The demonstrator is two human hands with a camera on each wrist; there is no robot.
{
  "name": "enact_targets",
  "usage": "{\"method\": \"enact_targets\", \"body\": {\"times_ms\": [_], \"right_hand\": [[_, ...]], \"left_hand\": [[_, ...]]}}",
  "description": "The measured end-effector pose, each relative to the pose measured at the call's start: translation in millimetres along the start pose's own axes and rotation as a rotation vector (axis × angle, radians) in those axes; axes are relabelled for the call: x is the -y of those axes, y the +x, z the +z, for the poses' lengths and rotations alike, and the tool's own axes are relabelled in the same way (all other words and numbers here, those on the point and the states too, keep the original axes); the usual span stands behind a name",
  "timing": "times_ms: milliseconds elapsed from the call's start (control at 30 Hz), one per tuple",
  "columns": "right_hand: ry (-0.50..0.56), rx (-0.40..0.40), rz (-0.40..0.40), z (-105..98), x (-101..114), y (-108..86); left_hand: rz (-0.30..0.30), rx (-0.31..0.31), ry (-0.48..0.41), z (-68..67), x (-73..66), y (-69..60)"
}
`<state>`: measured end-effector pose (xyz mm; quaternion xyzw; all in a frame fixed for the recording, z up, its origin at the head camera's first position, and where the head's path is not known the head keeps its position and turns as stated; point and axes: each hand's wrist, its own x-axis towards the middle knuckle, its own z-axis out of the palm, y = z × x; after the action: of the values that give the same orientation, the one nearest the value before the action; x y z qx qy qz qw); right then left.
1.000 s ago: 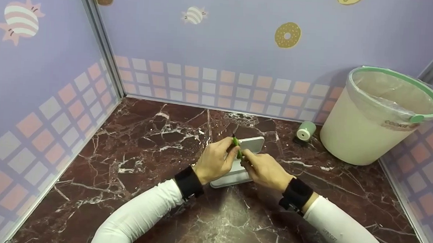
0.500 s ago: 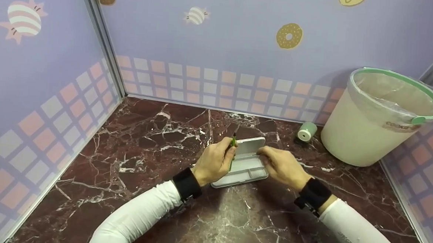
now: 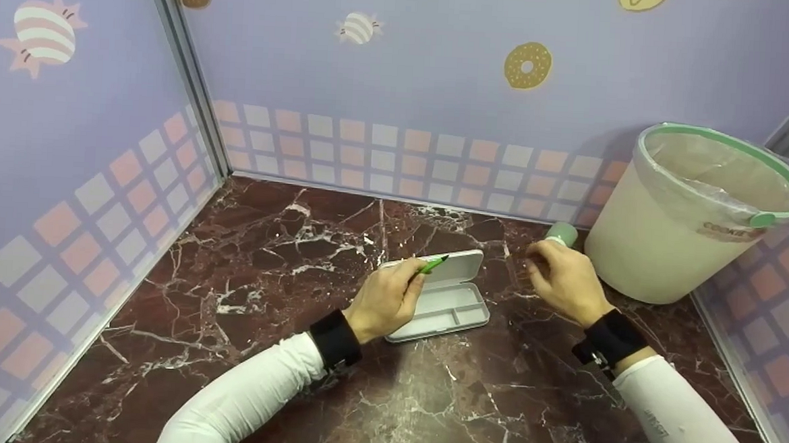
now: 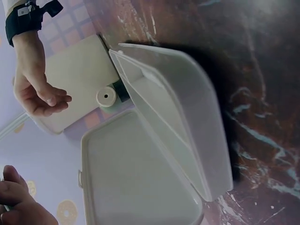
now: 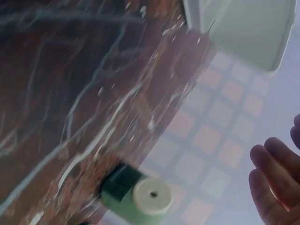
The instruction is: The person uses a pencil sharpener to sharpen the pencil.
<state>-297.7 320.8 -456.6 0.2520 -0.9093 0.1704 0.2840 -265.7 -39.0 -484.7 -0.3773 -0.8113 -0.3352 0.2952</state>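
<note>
My left hand point(image 3: 384, 298) pinches a green pencil point(image 3: 435, 264) with a dark tip, which points right over the raised lid of a light grey pencil case point(image 3: 435, 323). Divided compartments show inside the case. In the left wrist view the case point(image 4: 140, 173) stands large beside the hand. My right hand point(image 3: 570, 281) is in the air at the right, fingers loosely bent and holding nothing. Just beyond it lies a green pencil sharpener point(image 3: 565, 232), partly covered by the hand in the head view. The right wrist view shows the sharpener's pale round face point(image 5: 152, 196) with a hole.
A tall cream bin point(image 3: 657, 228) with a green rim and a clear liner stands at the back right. Patterned purple walls point(image 3: 408, 80) enclose the dark red marbled tabletop point(image 3: 263, 275). Small pale specks lie left of the case.
My right hand has left the pencil and moved right, over toward the sharpener. My left hand keeps the pencil, whose tip has swung from pointing away to pointing right.
</note>
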Motion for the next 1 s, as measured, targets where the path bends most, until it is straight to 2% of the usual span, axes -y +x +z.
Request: {"method": "enact_targets", "body": {"times_ms": [100, 333, 400, 600, 767, 1000], "right_hand": [[-0.014, -0.001, 0.046, -3.2, -9.5, 0.1], [-0.051, -0.011, 0.109, -9.4, -29.9, 1.5], [-0.068, 0.004, 0.142, -9.9, -35.9, 0.8], [-0.103, 0.062, 0.238, -6.7, -52.3, -4.9], [-0.118, 0.089, 0.254, -3.0, -63.4, -4.2], [-0.128, 0.141, 0.272, 0.2, -74.5, 8.1]], "left_hand": [[-0.012, 0.032, 0.015, -1.6, -0.4, -2.4], [-0.045, 0.211, 0.02, -6.8, -0.5, -11.9], [-0.051, 0.24, 0.028, -7.8, 0.1, -14.1], [-0.053, 0.267, 0.038, -9.9, 0.3, -18.6], [-0.063, 0.3, 0.04, -10.3, 0.0, -20.4], [-0.081, 0.329, 0.021, -11.0, 0.1, -20.9]]}}
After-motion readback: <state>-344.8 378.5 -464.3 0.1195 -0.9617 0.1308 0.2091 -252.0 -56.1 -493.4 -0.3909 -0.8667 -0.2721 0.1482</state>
